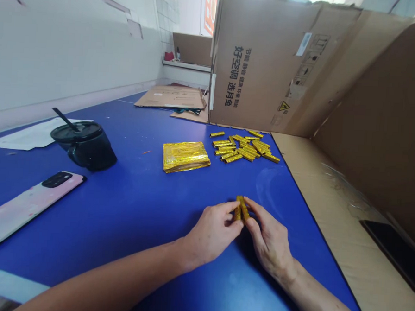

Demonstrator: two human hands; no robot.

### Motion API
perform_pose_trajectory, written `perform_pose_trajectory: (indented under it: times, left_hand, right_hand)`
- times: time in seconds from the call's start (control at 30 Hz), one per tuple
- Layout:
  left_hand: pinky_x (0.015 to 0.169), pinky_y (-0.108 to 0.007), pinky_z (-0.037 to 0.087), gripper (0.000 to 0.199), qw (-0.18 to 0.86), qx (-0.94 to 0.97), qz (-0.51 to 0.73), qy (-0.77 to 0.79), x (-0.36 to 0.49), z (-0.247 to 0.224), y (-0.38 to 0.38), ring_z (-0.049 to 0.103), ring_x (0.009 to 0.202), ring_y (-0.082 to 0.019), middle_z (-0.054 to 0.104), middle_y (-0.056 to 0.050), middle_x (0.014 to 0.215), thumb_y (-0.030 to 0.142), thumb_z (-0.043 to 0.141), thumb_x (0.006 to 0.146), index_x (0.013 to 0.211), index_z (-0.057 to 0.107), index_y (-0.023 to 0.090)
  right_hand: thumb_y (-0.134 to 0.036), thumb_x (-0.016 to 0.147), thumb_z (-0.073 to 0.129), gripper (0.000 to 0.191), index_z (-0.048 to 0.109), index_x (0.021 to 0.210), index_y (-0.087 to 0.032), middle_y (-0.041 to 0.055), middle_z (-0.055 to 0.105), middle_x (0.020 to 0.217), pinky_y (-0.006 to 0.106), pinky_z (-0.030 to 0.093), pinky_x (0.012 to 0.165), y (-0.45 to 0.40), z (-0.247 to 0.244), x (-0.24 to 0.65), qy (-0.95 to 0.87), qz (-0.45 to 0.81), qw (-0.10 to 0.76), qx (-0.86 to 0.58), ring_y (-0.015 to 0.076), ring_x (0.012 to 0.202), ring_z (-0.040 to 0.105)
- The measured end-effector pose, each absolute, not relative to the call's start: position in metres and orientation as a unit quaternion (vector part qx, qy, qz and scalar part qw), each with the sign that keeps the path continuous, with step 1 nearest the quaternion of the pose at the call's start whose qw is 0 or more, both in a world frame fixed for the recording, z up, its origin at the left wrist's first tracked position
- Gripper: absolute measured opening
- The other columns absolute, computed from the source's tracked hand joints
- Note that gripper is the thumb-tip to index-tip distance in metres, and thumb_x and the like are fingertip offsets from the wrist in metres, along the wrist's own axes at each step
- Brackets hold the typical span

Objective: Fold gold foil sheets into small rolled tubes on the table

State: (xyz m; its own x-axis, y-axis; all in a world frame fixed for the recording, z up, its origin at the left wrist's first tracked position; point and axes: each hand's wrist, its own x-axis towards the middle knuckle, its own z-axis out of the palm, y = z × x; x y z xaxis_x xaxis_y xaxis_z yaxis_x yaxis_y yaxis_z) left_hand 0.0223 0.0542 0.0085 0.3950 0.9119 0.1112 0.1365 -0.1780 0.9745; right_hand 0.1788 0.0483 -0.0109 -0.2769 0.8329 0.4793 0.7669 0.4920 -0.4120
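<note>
Low over the blue table, my left hand point(213, 231) and my right hand point(270, 240) meet on a piece of gold foil paper point(239, 209). Its two long sides stand up with a narrow gap between them, each side pinched by one hand. Whether it is one folded sheet or two strips, I cannot tell. Farther off, a flat stack of gold foil sheets point(186, 156) lies left of my hands. Several narrow rolled gold foil pieces point(246, 150) are heaped to the right of that stack.
At the left stand a dark lidded mug point(94, 149) with a straw or spoon and a phone point(30, 209) lying face down. A large cardboard box point(264, 61) rises behind the rolls. Cardboard point(330, 203) borders the blue table point(139, 193) on the right.
</note>
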Motion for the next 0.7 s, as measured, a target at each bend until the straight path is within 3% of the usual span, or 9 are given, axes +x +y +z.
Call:
perform_pose_trajectory:
  times: [0.13,0.4,0.7]
  left_hand:
    - [0.079,-0.026,0.047,0.037,0.547,0.633,0.409,0.365,0.0226,0.0110,0.0547,0.061,0.085,-0.015,0.063,-0.003,0.099,0.013,0.044,0.076,0.111,0.053,0.016]
    - [0.082,-0.027,0.047,0.035,0.582,0.605,0.423,0.342,0.0217,0.0113,0.0539,0.060,0.091,-0.017,0.063,-0.004,0.103,0.014,0.044,0.079,0.112,0.054,0.016]
    - [0.085,-0.026,0.046,0.042,0.571,0.612,0.431,0.336,0.0230,0.0106,0.0523,0.058,0.096,-0.017,0.061,-0.004,0.106,0.009,0.047,0.075,0.116,0.050,0.016]
  right_hand:
    - [-0.034,0.087,0.036,0.036,0.046,0.118,-0.019,0.0096,0.056,0.112,0.034,0.044,0.086,0.0476,-0.0092,0.1781,-0.809,0.039,0.339,-0.478,0.0201,0.103,0.052]
    - [-0.037,0.084,0.042,0.032,0.052,0.109,-0.019,0.0067,0.055,0.083,0.029,0.048,0.066,0.0474,-0.0047,0.1766,-0.790,0.095,0.397,-0.457,0.0171,0.075,0.055]
    - [-0.028,0.085,0.042,0.035,0.048,0.117,-0.016,0.0081,0.056,0.088,0.028,0.047,0.069,0.0477,-0.0054,0.1769,-0.794,0.123,0.420,-0.421,0.0164,0.078,0.056]
